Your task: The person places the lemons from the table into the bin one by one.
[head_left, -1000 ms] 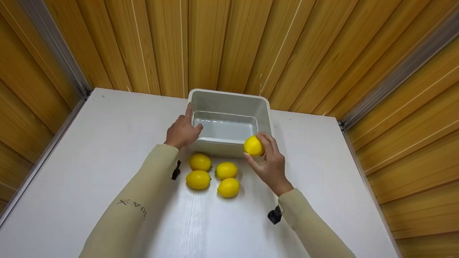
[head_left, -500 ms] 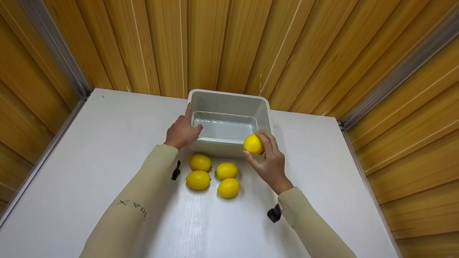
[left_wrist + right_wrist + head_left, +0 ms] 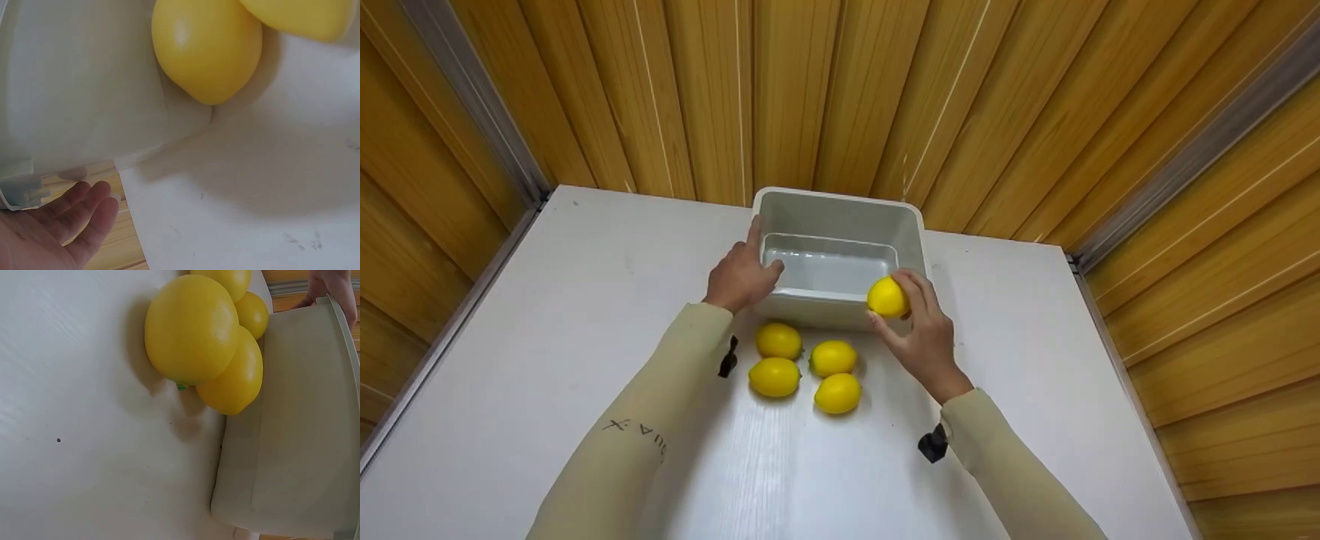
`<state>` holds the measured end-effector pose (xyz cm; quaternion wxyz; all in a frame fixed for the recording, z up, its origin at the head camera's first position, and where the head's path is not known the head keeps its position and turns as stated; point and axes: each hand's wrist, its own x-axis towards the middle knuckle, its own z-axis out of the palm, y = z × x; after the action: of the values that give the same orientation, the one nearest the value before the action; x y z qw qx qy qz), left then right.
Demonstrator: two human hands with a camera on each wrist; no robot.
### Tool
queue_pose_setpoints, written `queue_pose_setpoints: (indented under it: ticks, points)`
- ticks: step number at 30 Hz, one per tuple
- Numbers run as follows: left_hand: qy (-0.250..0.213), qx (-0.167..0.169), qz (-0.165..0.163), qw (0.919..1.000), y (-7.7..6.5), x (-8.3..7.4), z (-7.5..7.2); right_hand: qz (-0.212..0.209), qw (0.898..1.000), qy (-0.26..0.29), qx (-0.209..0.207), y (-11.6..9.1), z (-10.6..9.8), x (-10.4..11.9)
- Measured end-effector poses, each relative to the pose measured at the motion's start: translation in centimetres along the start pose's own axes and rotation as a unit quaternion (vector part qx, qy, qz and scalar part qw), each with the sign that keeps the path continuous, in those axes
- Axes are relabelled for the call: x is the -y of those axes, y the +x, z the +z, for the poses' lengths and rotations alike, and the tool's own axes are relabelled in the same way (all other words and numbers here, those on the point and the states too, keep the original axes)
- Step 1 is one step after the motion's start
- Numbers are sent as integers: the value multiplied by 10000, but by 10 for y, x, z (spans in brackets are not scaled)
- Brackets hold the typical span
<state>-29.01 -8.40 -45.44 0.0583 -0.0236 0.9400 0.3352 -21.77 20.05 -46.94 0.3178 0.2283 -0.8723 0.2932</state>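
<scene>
The right hand (image 3: 926,337) pinches a lemon (image 3: 887,298) between thumb and fingertips, at the front right rim of a pale grey plastic bin (image 3: 825,311). At the bin's left front corner, the left hand (image 3: 741,276) holds the rim, its thumb over the inside and its index finger along the outer left edge. In the left wrist view, the other fingers (image 3: 93,222) extend outside the bin. Several lemons lie on the table before it, among them a near left lemon (image 3: 775,376) and a near right lemon (image 3: 838,394). The right wrist view misses the held lemon.
A white table (image 3: 1020,360) carries the bin and lemons. Wood-look panels (image 3: 825,97) rise behind the bin and on both sides. Metal corner posts (image 3: 484,105) stand at the back. Black wrist pieces (image 3: 933,444) hang under the sleeves.
The right hand has moved slightly forward and left with its lemon, nearer the bin's opening. The left hand, bin and lemons on the table have stayed put.
</scene>
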Motion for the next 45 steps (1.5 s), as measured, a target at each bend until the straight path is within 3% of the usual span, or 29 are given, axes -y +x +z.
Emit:
queue_pose_setpoints:
  ticks: [28, 45]
  points:
    - [107, -105, 140, 9998, -1, 1, -1, 10, 9995, -319, 1, 9, 5, -1]
    - [-76, 15, -45, 10000, 0, 0, 0, 173, 9991, -301, 239, 19, 8, 2]
